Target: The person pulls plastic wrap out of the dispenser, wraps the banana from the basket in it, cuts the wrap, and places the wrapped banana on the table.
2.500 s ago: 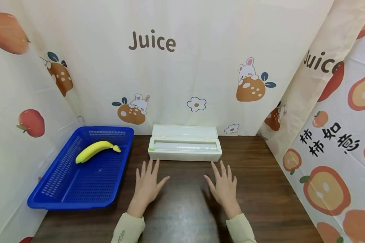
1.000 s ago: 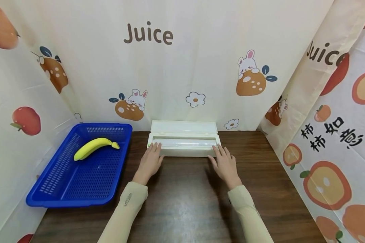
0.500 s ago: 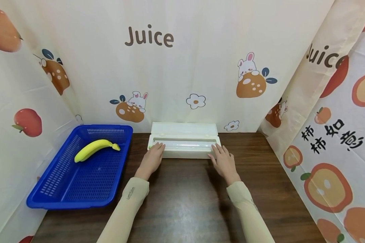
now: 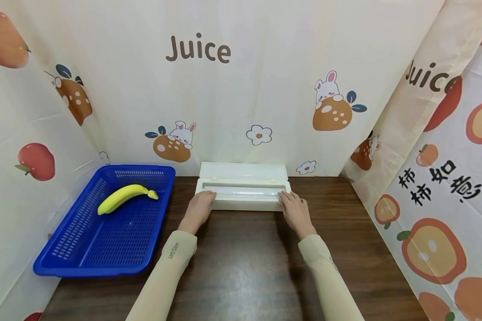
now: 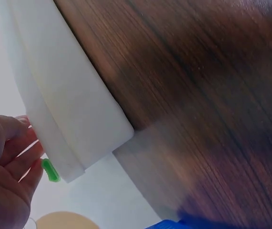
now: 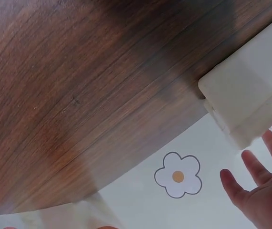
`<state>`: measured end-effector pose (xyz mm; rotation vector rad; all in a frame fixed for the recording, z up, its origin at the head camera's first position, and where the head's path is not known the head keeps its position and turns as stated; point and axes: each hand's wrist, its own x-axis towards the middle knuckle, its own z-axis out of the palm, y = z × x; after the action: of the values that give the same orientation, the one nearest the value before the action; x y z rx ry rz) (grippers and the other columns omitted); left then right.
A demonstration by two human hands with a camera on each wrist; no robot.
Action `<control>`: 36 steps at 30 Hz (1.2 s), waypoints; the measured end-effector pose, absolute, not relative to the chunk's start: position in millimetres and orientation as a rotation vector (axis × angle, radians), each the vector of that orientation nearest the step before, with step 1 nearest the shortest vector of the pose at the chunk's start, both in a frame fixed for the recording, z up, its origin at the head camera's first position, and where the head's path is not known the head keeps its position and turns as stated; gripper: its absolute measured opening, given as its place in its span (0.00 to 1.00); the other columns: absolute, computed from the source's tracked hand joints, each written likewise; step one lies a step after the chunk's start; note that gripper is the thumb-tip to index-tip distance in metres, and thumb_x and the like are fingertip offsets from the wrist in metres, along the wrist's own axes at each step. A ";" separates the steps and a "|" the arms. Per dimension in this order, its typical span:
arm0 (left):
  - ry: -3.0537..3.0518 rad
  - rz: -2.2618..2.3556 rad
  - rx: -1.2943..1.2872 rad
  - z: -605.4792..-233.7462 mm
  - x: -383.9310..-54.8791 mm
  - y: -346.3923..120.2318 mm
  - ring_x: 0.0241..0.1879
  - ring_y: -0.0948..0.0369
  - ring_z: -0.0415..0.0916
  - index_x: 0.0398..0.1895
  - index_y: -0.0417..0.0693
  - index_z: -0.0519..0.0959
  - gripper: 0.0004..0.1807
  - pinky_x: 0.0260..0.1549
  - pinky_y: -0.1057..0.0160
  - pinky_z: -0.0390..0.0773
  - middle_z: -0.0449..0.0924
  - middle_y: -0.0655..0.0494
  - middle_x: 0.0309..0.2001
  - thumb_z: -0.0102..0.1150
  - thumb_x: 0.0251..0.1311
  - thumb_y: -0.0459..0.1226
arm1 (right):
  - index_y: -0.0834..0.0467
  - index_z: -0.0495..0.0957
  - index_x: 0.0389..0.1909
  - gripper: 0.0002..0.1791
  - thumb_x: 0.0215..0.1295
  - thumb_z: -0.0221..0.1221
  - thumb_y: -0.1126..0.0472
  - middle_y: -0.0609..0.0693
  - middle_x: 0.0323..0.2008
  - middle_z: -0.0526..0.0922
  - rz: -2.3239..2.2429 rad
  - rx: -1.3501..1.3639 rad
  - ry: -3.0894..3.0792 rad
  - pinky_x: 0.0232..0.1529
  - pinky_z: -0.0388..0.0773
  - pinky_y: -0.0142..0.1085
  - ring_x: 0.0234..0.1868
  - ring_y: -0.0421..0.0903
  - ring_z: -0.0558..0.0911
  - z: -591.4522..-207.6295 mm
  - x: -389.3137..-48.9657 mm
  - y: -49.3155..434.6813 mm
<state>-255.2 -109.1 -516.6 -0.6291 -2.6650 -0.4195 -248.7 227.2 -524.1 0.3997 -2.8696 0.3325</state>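
Observation:
A white cling film dispenser [image 4: 245, 204] with its lid [image 4: 243, 171] raised stands at the back of the wooden table. In its trough lies a shiny film roll [image 4: 245, 191]. My left hand [image 4: 200, 206] is at the dispenser's left front edge; in the left wrist view its thumb and fingertips meet the upper edge beside a green slider [image 5: 50, 170]. The right hand [image 4: 295, 209] bends its fingers over the right front edge. Its lower fingers [image 6: 257, 167] spread apart in the right wrist view, while the thumb is hidden. I cannot tell whether film is between the fingers.
To the left, a blue plastic basket [image 4: 116, 270] holds a yellow banana [image 4: 124, 197]. Printed curtains [image 4: 241, 98] close off the back and both sides, right behind the raised lid. Bare dark wood [image 4: 245, 258] lies between my forearms.
Both hands have reached forward from the bare table to the dispenser's front edge. Over the last half second, their fingers have curled in more there. The dispenser, basket and banana have stayed put.

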 end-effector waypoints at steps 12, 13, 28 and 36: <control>-2.746 -0.329 -0.561 -515.4 -266.4 -109.0 0.32 0.48 0.83 0.22 0.41 0.80 0.13 0.35 0.51 0.84 0.82 0.46 0.28 0.65 0.55 0.17 | 0.64 0.86 0.45 0.06 0.73 0.63 0.66 0.62 0.42 0.89 0.479 0.434 -2.664 0.42 0.84 0.61 0.48 0.64 0.87 -530.4 -257.5 233.7; -2.747 -0.328 -0.553 -515.6 -267.0 -108.7 0.33 0.48 0.83 0.23 0.41 0.80 0.13 0.36 0.51 0.84 0.82 0.46 0.28 0.64 0.54 0.17 | 0.64 0.86 0.43 0.05 0.72 0.64 0.67 0.63 0.40 0.89 0.495 0.435 -2.649 0.40 0.84 0.60 0.45 0.65 0.87 -530.9 -258.4 233.5; -2.822 -0.321 -0.513 -512.5 -268.1 -105.3 0.39 0.47 0.85 0.37 0.37 0.87 0.10 0.43 0.49 0.85 0.86 0.44 0.37 0.64 0.59 0.18 | 0.63 0.77 0.33 0.07 0.73 0.62 0.69 0.61 0.31 0.86 0.423 0.381 -2.663 0.31 0.83 0.57 0.30 0.65 0.86 -531.6 -266.3 227.9; -2.761 -0.367 -0.512 -516.0 -269.5 -106.5 0.40 0.46 0.85 0.37 0.35 0.83 0.09 0.40 0.50 0.86 0.85 0.43 0.38 0.65 0.57 0.17 | 0.64 0.79 0.37 0.05 0.74 0.62 0.67 0.62 0.35 0.87 0.425 0.366 -2.667 0.33 0.83 0.59 0.33 0.66 0.87 -530.8 -267.0 228.7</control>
<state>-269.5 -106.5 -516.0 -0.5118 -2.7612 -0.3669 -267.0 228.7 -530.8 0.3655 -2.6666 0.4249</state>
